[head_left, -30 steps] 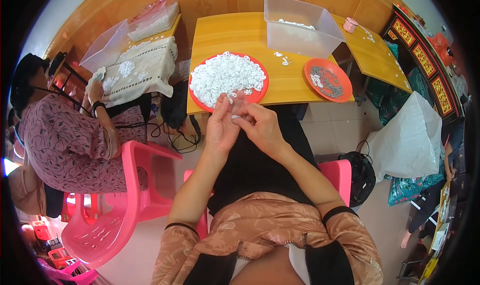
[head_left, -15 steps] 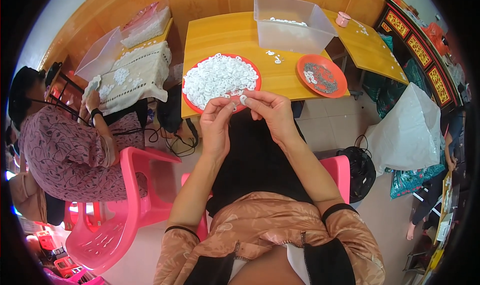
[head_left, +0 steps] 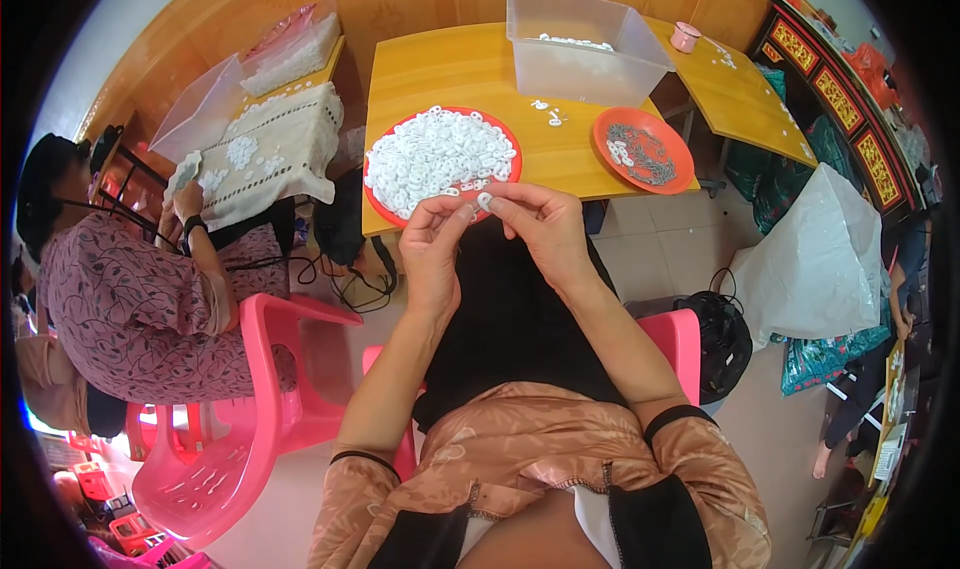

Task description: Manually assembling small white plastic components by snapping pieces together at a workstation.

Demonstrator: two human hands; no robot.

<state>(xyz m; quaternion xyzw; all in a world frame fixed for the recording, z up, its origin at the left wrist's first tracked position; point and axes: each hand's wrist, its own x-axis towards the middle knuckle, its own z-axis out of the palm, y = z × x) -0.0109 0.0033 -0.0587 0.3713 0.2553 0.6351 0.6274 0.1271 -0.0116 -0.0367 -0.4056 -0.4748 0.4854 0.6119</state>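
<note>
Both my hands are raised over my lap, at the near rim of a red plate [head_left: 514,177] heaped with small white oval plastic pieces [head_left: 440,159]. Between the thumb and forefinger of my right hand [head_left: 548,234] is one white plastic piece [head_left: 484,200], its face turned up. The fingertips of my left hand [head_left: 432,249] pinch together close beside that piece. Whatever they grip is too small to make out. An orange-red plate [head_left: 668,129] to the right carries small grey metal parts [head_left: 655,169] and a few white pieces.
A clear plastic bin [head_left: 590,69] and several loose white pieces [head_left: 554,118] are on the yellow table [head_left: 440,64]. At left, another person [head_left: 150,299] works by a cloth-covered table [head_left: 290,139]. A pink chair [head_left: 260,399] stands between us. At right sits a white sack [head_left: 815,259].
My fingertips and the white piece have shifted very slightly left and closer together. The plates and their contents look the same.
</note>
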